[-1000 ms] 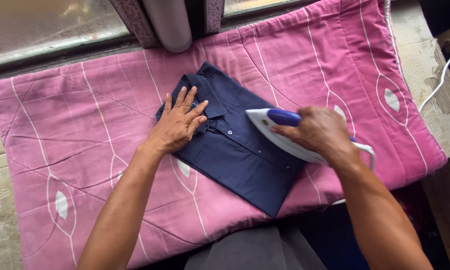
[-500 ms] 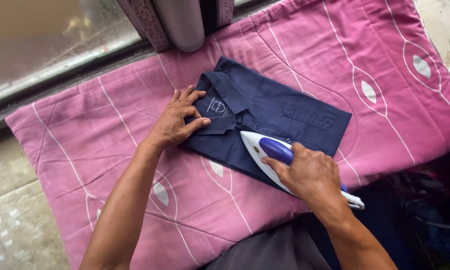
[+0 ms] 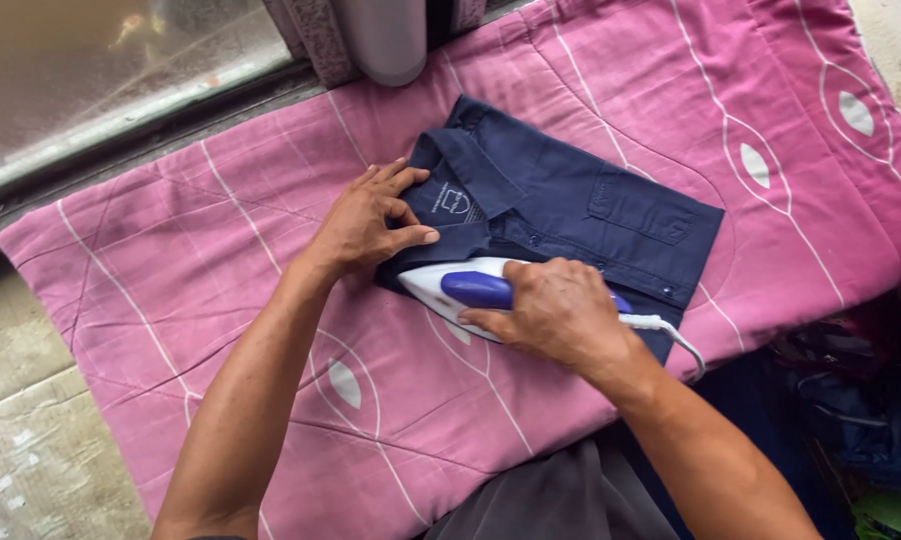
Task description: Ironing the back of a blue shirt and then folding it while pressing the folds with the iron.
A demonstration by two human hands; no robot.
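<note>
Pink padded cloth (image 3: 220,260) lay under the folded navy shirt (image 3: 580,205); your left hand (image 3: 365,222) pressed flat on its collar, your right hand (image 3: 560,315) gripped the iron (image 3: 460,290) alongside.

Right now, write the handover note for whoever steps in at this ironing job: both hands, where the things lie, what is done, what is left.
Left hand: spread flat on the collar end of the folded navy shirt, pinning it down.
Right hand: closed around the blue handle of the white iron, which sits on the shirt's near edge, tip pointing left; its cord trails off to the right.
The shirt lies folded, pocket up, on the pink padded cloth below the window ledge.
Done: shirt buttoned and folded; far half looks smooth.
Left: probably the near edge and collar area under the iron. Do not leave the iron sitting still.
</note>
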